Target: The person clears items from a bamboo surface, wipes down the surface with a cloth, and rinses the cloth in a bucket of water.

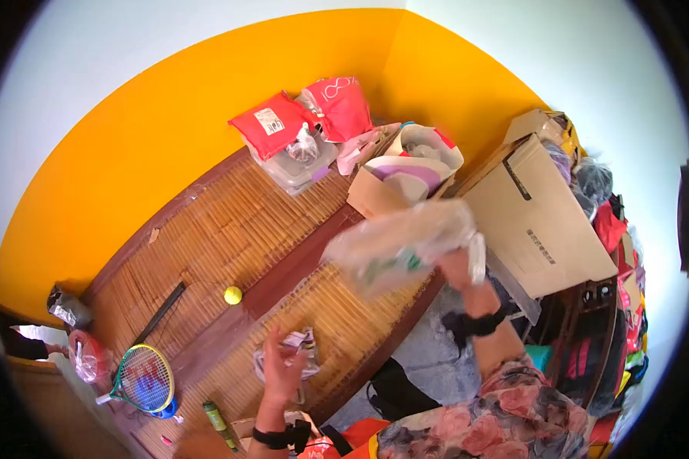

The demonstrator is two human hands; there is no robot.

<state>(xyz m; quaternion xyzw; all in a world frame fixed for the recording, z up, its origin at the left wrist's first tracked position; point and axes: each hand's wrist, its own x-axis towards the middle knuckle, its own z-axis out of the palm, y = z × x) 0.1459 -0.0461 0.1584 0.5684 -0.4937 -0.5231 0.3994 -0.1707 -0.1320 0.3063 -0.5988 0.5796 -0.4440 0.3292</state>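
My right hand [459,269] grips a pale translucent plastic bag [402,241], smeared by motion, with something green showing in it. The bag is above the bamboo bench [360,314], in front of an open cardboard box [379,195]. Over the near part of the bench, my left hand [283,369] is open with its fingers apart. Beside and partly behind it lies a crumpled plastic bag [310,353]; whether the hand touches it I cannot tell. A yellow tennis ball [233,294] rests farther back on the bench.
A tennis racket [145,379] and a green tube [219,424] lie at the left. Red packages [272,126] sit on a clear plastic box [295,170] by the orange wall. A large cardboard box [540,222] stands at right. A black bag [398,390] is on the floor.
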